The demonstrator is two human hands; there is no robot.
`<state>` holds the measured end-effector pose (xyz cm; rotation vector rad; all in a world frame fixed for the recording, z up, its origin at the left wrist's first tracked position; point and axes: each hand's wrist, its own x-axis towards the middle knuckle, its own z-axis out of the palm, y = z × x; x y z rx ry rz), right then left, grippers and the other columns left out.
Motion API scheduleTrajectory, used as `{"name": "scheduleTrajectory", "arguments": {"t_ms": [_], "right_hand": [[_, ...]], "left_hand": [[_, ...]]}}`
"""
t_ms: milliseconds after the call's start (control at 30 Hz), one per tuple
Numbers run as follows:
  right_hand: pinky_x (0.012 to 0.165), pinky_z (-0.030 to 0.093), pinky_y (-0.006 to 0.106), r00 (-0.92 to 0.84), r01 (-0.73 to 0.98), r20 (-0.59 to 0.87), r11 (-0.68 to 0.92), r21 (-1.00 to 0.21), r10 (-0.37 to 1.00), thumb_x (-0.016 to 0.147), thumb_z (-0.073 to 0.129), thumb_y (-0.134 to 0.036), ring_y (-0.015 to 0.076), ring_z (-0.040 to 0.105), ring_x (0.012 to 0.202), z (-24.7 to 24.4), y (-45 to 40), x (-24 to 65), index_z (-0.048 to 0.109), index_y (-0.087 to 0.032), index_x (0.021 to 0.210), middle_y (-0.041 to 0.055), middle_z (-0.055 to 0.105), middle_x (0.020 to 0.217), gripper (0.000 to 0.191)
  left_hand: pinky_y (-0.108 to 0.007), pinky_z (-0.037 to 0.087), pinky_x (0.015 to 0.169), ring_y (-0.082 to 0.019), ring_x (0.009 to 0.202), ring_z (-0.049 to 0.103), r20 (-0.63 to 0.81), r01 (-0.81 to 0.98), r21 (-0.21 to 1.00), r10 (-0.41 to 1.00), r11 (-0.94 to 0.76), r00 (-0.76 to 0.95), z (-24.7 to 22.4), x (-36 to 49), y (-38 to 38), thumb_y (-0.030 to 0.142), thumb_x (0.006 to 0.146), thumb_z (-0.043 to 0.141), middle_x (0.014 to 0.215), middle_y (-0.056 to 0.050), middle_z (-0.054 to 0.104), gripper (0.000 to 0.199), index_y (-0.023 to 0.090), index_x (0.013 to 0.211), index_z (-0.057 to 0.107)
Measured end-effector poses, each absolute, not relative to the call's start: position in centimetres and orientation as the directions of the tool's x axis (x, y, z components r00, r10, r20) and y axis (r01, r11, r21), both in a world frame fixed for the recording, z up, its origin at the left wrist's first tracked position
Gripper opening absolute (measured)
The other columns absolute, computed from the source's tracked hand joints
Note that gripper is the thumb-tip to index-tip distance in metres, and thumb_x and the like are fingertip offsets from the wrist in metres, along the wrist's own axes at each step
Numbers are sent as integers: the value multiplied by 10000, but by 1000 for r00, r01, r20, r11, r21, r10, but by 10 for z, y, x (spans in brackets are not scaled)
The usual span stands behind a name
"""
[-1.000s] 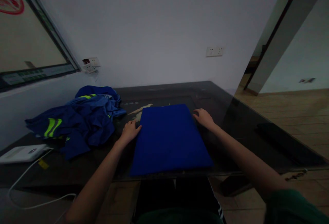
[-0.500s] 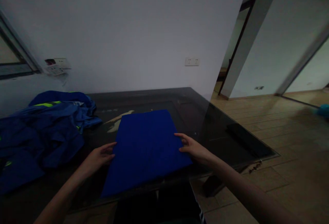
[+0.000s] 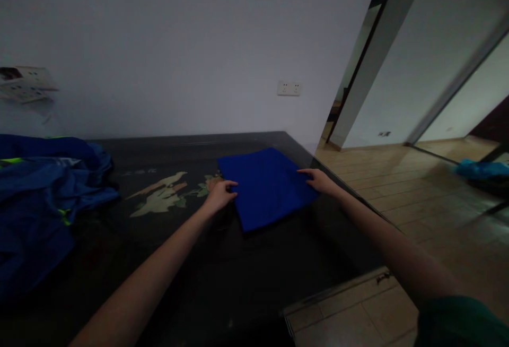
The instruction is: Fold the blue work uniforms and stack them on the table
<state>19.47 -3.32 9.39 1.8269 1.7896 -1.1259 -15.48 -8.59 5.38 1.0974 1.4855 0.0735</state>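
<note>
A flat, bright blue folded garment (image 3: 270, 188) is held out over the right part of the dark table. My left hand (image 3: 220, 193) grips its left edge, thumb and fingers pressed together. At the opposite edge, my right hand (image 3: 320, 180) pinches the cloth with its thumb tucked mostly out of sight. Whether the cloth's underside touches the tabletop, I cannot tell. A crumpled heap of dark blue clothing (image 3: 51, 193) with yellow-green strips lies at the far left.
The glossy dark table (image 3: 191, 278) has a painted leaf-like picture (image 3: 163, 198) on its top. Behind it rises a white wall with a power socket (image 3: 289, 88). Tiled floor (image 3: 366, 172) stretches to the right, where a bright blue plastic bag (image 3: 481, 169) sits.
Both hands have carried the blue garment from the front edge toward the right and farther back. The painted picture is more exposed. My view has turned slightly right.
</note>
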Motion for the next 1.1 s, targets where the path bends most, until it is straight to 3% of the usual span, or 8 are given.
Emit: {"name": "scheduleTrajectory", "arguments": {"t_ms": [200, 300, 433, 533, 667, 900, 1033, 1100], "right_hand": [[987, 443, 383, 147, 977, -659, -212, -20, 738, 731, 470, 54, 265, 597, 1127, 77, -19, 296, 673, -127, 1183, 139, 655, 1214, 528], [873, 495, 359, 267, 953, -624, -299, 57, 734, 718, 462, 52, 260, 641, 1022, 73, -26, 332, 686, -121, 1156, 149, 687, 1138, 521], [721, 520, 303, 383, 902, -607, -425, 81, 697, 726, 476, 17, 224, 675, 849, 63, -44, 360, 683, -141, 1166, 131, 716, 1056, 512], [705, 517, 273, 412, 886, -589, -456, 81, 695, 725, 494, -7, 212, 677, 847, 54, -53, 370, 693, -166, 1158, 100, 724, 1049, 503], [743, 519, 299, 426, 880, -580, -466, 89, 694, 760, 499, -59, 233, 673, 887, 52, -58, 377, 681, -170, 1193, 113, 713, 1082, 483], [723, 522, 318, 511, 853, -565, -464, 239, 647, 788, 455, -80, 241, 674, 858, 63, -53, 373, 648, -175, 1249, 124, 698, 1105, 509], [846, 504, 372, 473, 877, -557, -299, 378, 683, 819, 403, -70, 277, 637, 1015, 64, -47, 361, 649, -165, 1246, 157, 660, 1158, 502], [935, 463, 432, 434, 885, -546, -227, 406, 717, 857, 409, -125, 329, 547, 1169, 65, -47, 349, 645, -154, 1249, 185, 584, 1274, 459]], "left_hand": [[-272, 510, 831, -167, 877, 651, -661, 571, 704, 685, 423, 307, 22, -47, -66, 139, 864, 577, 974, -90, 686, 397, 133, 1260, 598], [-377, 450, 960, -241, 1064, 584, -619, 609, 715, 715, 343, 324, 29, -15, -63, 222, 872, 590, 1163, -143, 604, 376, 151, 1240, 620], [-508, 325, 1062, -319, 1233, 437, -425, 702, 712, 803, 11, 418, 60, 15, -70, 378, 891, 563, 1292, -150, 488, 443, 208, 1299, 572], [-526, 239, 1123, -317, 1341, 341, -301, 557, 807, 678, -194, 671, 79, 37, -87, 530, 909, 481, 1422, -104, 416, 535, 285, 1384, 481], [-568, 184, 1136, -340, 1441, 172, -331, 477, 855, 493, -205, 805, 79, 55, -106, 563, 940, 368, 1559, -46, 272, 570, 358, 1470, 324], [-539, 182, 1153, -272, 1450, 193, -320, 486, 840, 503, -241, 803, 55, 68, -95, 386, 999, 284, 1562, 8, 286, 472, 373, 1469, 313], [-542, 196, 1149, -291, 1441, 218, -321, 498, 836, 529, -232, 785, 59, 69, -95, 426, 990, 316, 1554, -25, 304, 487, 339, 1469, 328], [-541, 200, 1149, -312, 1440, 216, -332, 502, 836, 525, -220, 784, 67, 61, -101, 468, 977, 341, 1554, -61, 301, 529, 295, 1476, 325]]}}
